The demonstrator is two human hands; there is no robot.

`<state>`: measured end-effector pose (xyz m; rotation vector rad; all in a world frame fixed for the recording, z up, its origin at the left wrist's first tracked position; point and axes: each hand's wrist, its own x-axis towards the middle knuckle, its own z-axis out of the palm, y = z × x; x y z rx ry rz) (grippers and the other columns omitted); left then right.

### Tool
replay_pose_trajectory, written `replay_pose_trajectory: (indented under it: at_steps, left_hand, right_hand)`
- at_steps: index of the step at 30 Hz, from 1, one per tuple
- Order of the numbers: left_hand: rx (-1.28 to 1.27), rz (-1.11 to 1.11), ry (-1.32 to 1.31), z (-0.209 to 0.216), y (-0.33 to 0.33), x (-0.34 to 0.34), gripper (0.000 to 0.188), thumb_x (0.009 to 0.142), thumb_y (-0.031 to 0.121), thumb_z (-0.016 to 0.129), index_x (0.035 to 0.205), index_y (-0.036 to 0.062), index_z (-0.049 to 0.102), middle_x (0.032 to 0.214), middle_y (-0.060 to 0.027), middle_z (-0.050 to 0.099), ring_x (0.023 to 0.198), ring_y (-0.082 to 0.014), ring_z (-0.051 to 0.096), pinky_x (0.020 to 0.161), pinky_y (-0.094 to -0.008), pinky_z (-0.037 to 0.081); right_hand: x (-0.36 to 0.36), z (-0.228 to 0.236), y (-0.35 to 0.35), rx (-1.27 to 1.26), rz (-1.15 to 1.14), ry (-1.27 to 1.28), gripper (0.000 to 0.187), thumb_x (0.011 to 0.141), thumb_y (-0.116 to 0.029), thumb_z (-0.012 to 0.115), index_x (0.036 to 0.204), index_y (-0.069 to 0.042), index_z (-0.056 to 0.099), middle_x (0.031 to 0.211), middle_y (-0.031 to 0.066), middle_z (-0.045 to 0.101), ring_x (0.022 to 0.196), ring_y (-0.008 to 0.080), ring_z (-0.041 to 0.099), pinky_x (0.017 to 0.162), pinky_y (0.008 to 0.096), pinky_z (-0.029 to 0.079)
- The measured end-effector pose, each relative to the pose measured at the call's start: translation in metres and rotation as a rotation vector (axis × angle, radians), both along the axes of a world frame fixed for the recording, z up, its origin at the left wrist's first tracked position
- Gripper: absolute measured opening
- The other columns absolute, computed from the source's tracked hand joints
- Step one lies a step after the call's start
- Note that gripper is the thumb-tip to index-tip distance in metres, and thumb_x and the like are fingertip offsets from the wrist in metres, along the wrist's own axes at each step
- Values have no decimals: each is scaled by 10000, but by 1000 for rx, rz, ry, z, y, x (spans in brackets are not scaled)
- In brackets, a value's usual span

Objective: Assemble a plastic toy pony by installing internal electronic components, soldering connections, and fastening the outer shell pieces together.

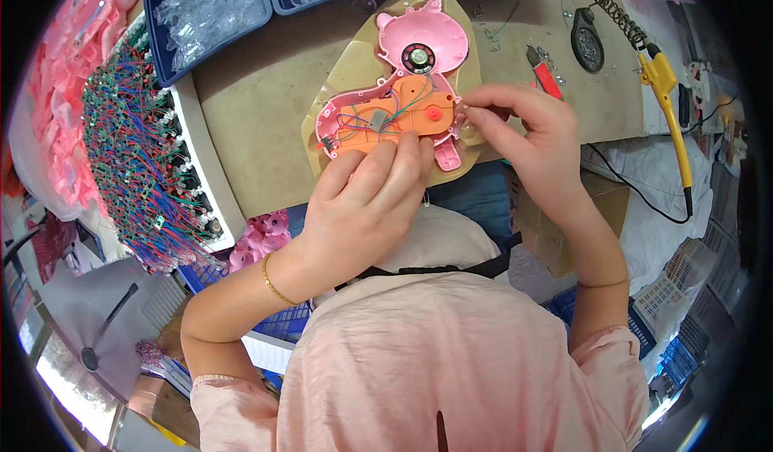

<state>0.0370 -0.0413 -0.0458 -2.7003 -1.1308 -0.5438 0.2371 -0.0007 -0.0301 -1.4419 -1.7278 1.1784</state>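
Note:
A pink animal-shaped toy shell (435,27) lies open side up in a tan moulded holder (354,57) on the bench. A round black-rimmed speaker (418,58) sits in its head part. An orange plastic housing (411,120) with a red round knob and thin coloured wires fills the body part. My left hand (374,186) bends over the near edge of this housing, fingertips pressed on it. At the shell's right edge, my right hand (519,122) has thumb and forefinger pinched close together. Whatever small thing they hold is too small to make out.
Blue trays (213,17) of clear plastic parts line the bench's back. A white box (213,162) of wired circuit boards stands at left, beside piled pink shells (68,106). At right are red-handled cutters (545,74), a black oval holder (588,41) and a yellow soldering iron (663,90).

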Motion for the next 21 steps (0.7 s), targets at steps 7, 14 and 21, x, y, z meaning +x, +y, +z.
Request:
replay_pose_trajectory:
  at_steps: [7,14,21]
  left_hand:
    - [-103,52,17,4,-2,0,371,694,167,599,1056,95,635,1073,-17,557,918,-132,525,790,-282,389]
    - [-32,14,-21,-2,1,0,353,659,157,563,982,24,620,1029,-53,542,933,-151,506,754,-272,396]
    - [-10,25,-45,-5,0,3,344,660,157,562,974,29,619,1032,-54,544,946,-156,506,760,-277,393]
  right_hand:
    - [-3,-20,-8,326,11,-143,109,778,-6,634,886,5,639,856,81,615,780,155,578,695,258,454]
    - [-1,-9,-4,371,136,-318,119,750,-20,643,866,-14,620,843,92,581,775,228,573,685,316,454]
    - [-1,18,35,342,515,-450,135,723,-48,629,831,-12,556,763,105,537,738,294,550,643,373,444]
